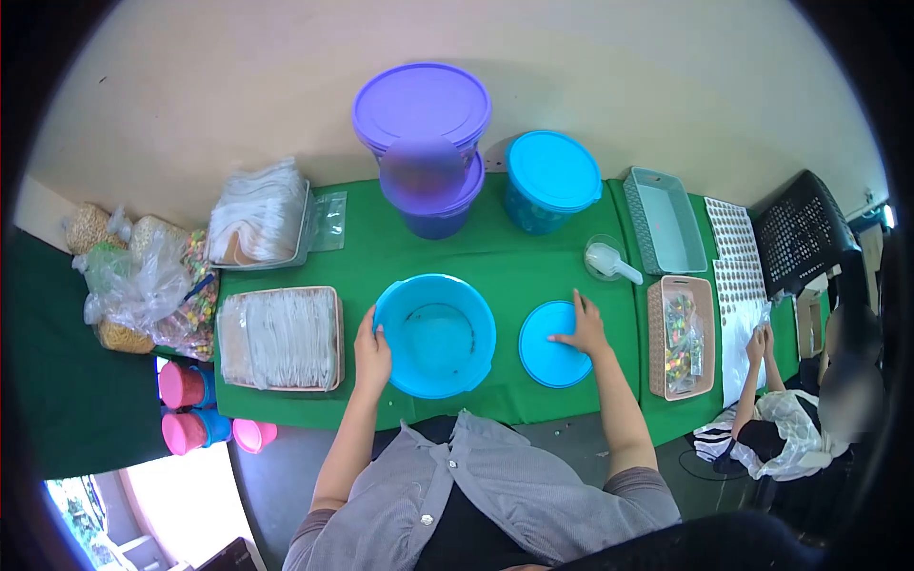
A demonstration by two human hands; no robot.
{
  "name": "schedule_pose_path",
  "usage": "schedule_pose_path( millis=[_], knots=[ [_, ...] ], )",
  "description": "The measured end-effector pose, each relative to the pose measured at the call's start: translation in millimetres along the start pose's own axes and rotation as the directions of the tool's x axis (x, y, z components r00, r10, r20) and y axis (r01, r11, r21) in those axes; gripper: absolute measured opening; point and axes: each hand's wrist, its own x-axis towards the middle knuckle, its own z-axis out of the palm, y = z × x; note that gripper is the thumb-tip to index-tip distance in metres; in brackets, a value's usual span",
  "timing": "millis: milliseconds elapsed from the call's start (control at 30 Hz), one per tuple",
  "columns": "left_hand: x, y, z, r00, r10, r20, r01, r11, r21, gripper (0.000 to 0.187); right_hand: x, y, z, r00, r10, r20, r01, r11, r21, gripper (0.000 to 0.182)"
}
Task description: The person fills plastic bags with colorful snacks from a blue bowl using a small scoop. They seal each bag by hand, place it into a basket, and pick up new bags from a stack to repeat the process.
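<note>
A blue plastic tub (436,335) stands on the green cloth in front of me, with only small dark specks visible inside. My left hand (372,352) holds its left rim, the thumb on the edge and the fingers against the outer wall. To the tub's right a round blue lid (549,354) lies flat. Over the lid's right edge is my right hand (587,328), fingers spread and the thumb reaching across the lid's top. Behind it, a white scoop (614,262) rests in a clear round container (598,273).
Purple buckets (421,100) and a lidded blue bucket (550,186) stand at the back. Baskets of plastic bags (281,338) are at left, beside bagged snacks (143,276). At right are a basket of colourful packets (681,347), a grey-green basket (666,219) and another person's hands (762,343).
</note>
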Motion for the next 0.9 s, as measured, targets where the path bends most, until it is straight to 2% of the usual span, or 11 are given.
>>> schedule_pose_path(
  millis=[67, 233, 333, 433, 467, 533, 667, 733, 800, 867, 900],
  knots=[
    [1, -2, 3, 1.0, 0.013, -0.027, -0.013, 1.0, 0.006, 0.036, -14, 6, 9, 0.972, 0.229, 0.062, -0.221, 0.969, -0.111, 0.124],
    [3, 0, 7, 0.998, 0.028, -0.053, -0.028, 1.0, -0.012, 0.034, -28, 15, 19, 0.913, 0.406, 0.04, -0.402, 0.912, -0.083, 0.115],
    [3, 1, 9, 0.997, 0.03, -0.07, -0.03, 1.0, 0.002, 0.033, -22, 17, 0, 0.83, 0.532, 0.167, -0.557, 0.799, 0.226, 0.085],
    [3, -1, 9, 0.996, 0.037, -0.078, -0.035, 0.999, 0.021, 0.034, -15, -35, -66, 0.937, 0.347, 0.037, -0.318, 0.806, 0.499, 0.03],
    [4, 0, 9, 0.997, 0.03, -0.075, -0.029, 1.0, 0.01, 0.034, -15, -68, -88, 0.936, 0.35, 0.033, -0.318, 0.806, 0.499, 0.03],
    [4, 1, 10, 0.997, 0.027, -0.068, -0.028, 1.0, -0.008, 0.034, -19, -127, -118, 0.947, 0.149, -0.285, -0.023, 0.916, 0.402, 0.022],
    [8, -5, 11, 0.999, -0.022, -0.038, 0.019, 0.996, -0.083, 0.037, -37, -213, -104, 0.885, -0.218, -0.412, 0.36, 0.881, 0.307, 0.036],
    [8, -16, 8, 0.997, -0.077, -0.008, 0.076, 0.99, -0.12, 0.041, -44, -243, -81, 0.826, -0.452, -0.337, 0.516, 0.847, 0.128, 0.043],
    [9, -25, 4, 0.979, -0.143, 0.148, 0.204, 0.744, -0.636, 0.051, -55, -262, -54, 0.792, -0.583, -0.179, 0.601, 0.797, 0.061, 0.042],
    [1, -24, -6, 0.966, -0.157, 0.203, 0.254, 0.691, -0.677, 0.057, -67, -272, -33, 0.779, -0.611, -0.138, 0.622, 0.781, 0.055, 0.041],
    [-6, -20, -11, 0.969, -0.146, 0.197, 0.234, 0.796, -0.558, 0.059, -71, -275, -25, 0.767, -0.635, -0.09, 0.641, 0.765, 0.057, 0.041]
  ],
)
